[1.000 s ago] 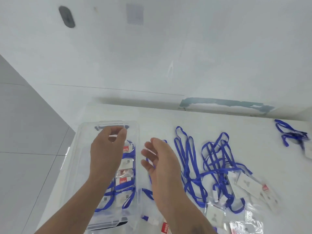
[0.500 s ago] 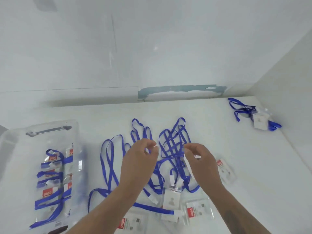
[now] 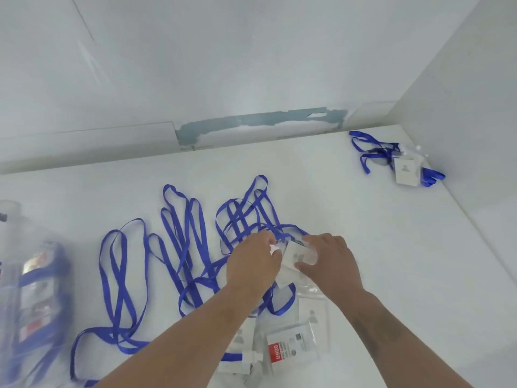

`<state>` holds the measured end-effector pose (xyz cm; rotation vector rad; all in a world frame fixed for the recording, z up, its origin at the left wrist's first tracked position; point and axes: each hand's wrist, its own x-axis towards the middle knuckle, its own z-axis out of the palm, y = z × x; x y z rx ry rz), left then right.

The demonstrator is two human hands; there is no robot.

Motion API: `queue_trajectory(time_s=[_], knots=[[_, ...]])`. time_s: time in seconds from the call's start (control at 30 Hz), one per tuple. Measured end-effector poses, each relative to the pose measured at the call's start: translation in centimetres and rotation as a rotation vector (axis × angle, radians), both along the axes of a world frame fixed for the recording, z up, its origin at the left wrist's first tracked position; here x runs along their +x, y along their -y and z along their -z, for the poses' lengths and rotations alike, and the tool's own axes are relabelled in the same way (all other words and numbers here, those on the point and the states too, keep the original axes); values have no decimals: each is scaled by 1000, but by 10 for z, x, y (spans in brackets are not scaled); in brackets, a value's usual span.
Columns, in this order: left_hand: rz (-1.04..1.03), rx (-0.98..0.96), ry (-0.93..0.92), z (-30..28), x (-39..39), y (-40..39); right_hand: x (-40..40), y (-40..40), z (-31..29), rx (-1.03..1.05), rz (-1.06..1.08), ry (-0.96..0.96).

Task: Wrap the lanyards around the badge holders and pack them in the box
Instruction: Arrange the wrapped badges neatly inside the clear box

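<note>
You are pinching one clear plastic badge holder (image 3: pixel 300 254) with your left hand (image 3: pixel 251 268) and right hand (image 3: pixel 334 263), the blue woven lanyards (image 3: pixel 181 247) sprawling toward nine o'clock

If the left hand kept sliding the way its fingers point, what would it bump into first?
Probably the clear badge holder it already touches, held between the left hand and the right hand. Beyond that lie the crossed loops of blue lanyards on the white table, though depth is hard to judge.

Glossy clear plastic badge holders (image 3: pixel 291 348) with paper inserts; flat woven blue cloth lanyards (image 3: pixel 179 242); transparent shiny plastic box (image 3: pixel 16 247); smooth matt white tabletop (image 3: pixel 391 261).
</note>
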<state>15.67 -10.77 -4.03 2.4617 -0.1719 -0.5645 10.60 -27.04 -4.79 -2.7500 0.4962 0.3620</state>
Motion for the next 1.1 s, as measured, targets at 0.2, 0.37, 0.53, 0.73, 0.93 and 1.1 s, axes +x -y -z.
queue_trajectory(time_s=[0.2,0.37,0.53,0.73,0.93,1.1], knots=[[1,24,-63,10,-2,10,4,11,-5,264,177,6],[-88,-57,-83,-4,-15,0,4,21,-31,687,401,-1],[-227,-310,-251,-33,-19,-8,-4,-1,-52,1169,690,83],[-649,-793,-531,-66,-7,-43,-2,-58,-69,1594,816,51],[-701,-888,-439,-103,14,-102,-6,-90,-79,937,579,357],[-546,-827,-470,-129,26,-137,6,-118,-84,723,287,403]])
